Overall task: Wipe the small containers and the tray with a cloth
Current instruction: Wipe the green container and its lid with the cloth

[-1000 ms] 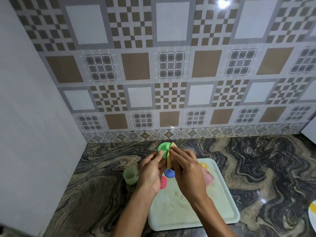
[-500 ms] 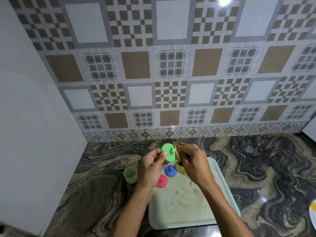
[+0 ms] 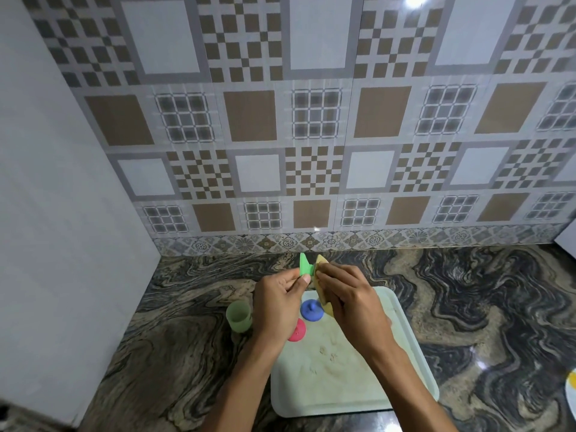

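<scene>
— What's furthest left?
— A plain grey wall panel (image 3: 62, 182), meeting the dark marbled counter (image 3: 187, 322). On the counter, just left of the tray, a pale green cup (image 3: 238, 316) stands upright with its mouth up

— And the left hand?
— The left hand (image 3: 277, 307) is raised over the tray's far left corner. Its thumb and fingers are pinched together on a small green lid (image 3: 304, 265), which it holds on edge above the counter

— What lies under the hands?
— A pink lid (image 3: 297, 331), partly hidden by the left hand, rests on the tray's left side. A blue lid (image 3: 310, 310) with a small knob sits just beyond it, between the two hands

— Where's the cloth?
— The yellow cloth (image 3: 321, 282) is pressed against the green lid's right face. The right hand (image 3: 352, 304) has its fingers curled round the cloth, clamped on it

— And the tray?
— The pale tray (image 3: 343, 391) lies flat on the counter beneath both forearms, with gritty marks across its middle

— Anything further right?
— More counter, then the edge of a white and yellow plate (image 3: 572, 391) cut off by the frame. A patterned tiled wall (image 3: 311, 120) runs behind everything
</scene>
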